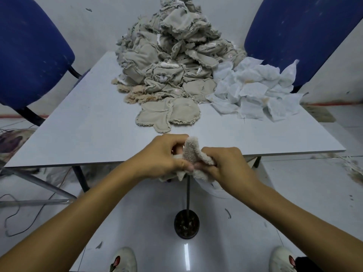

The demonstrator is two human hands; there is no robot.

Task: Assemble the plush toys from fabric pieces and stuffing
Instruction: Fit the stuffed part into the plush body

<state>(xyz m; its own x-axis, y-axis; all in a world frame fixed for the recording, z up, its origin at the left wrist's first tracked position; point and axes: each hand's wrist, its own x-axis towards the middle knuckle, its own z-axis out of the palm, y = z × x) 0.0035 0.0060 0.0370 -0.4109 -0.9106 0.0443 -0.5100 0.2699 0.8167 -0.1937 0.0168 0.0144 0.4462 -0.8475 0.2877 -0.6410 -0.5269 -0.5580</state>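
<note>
Nearest of all, both hands work one fleecy plush piece [193,154] held in the air just off the near edge of the table [78,118]. The left hand [165,156] has its fingers [176,140] curled over the piece's left side, thumb pressed along the lower hem. The right hand [225,163] grips the other side, its fingers wrapped into the cloth and largely hidden by it. A fold of the pile side stands up between the two hands, and a loose flap hangs beneath them.

The piece looks very light, soft and limp, so it should collapse wherever it is unsupported; the fuzzy pile ought to give good purchase rather than slip. Pinching at the seam or the edge of an opening, one hand each side, seems the surest hold for turning or filling it.

Just beyond the fingers a flat sewn skin [167,114] lies alone on the table. Farther off rises a heap of beige skins [172,55], frayed at the edges. To the right of the heap, well past the right hand, sits a pile of white crumpled sheets [255,91].
</note>
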